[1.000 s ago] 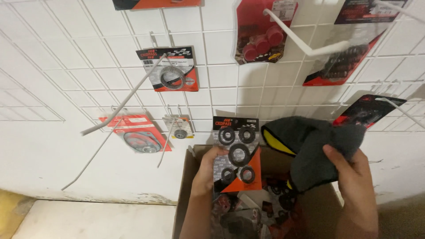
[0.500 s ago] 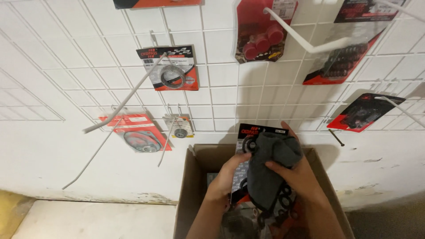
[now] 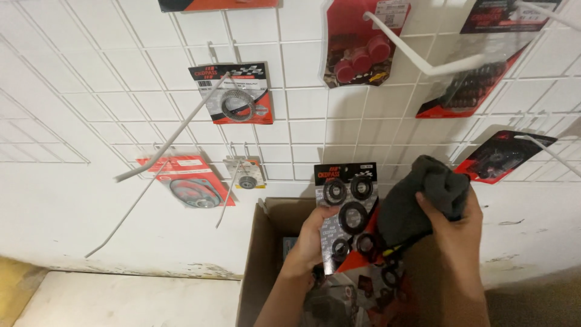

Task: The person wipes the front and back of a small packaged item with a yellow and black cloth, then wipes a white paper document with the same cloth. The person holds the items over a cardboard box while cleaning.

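Observation:
My left hand [image 3: 311, 239] holds up a carded blister pack of black rubber seal rings [image 3: 347, 212] above an open cardboard box [image 3: 257, 260]. My right hand [image 3: 457, 233] grips a bunched dark grey cloth [image 3: 417, 200] pressed against the pack's right edge. The pack is upright, its black and red card facing me. More packs lie inside the box beneath my hands, partly hidden.
A white wire grid panel [image 3: 78, 91] covers the wall, with long white hooks [image 3: 175, 136] sticking out. Packaged parts hang on it: a ring pack [image 3: 233, 94], a red gasket pack [image 3: 187, 181], a small bearing pack [image 3: 245, 175], a red caps pack [image 3: 360, 45], others at the right [image 3: 499, 154].
Both hands have risen out of the box. The seal pack is again held upright, and the cloth has shifted from covering its face to its right edge.

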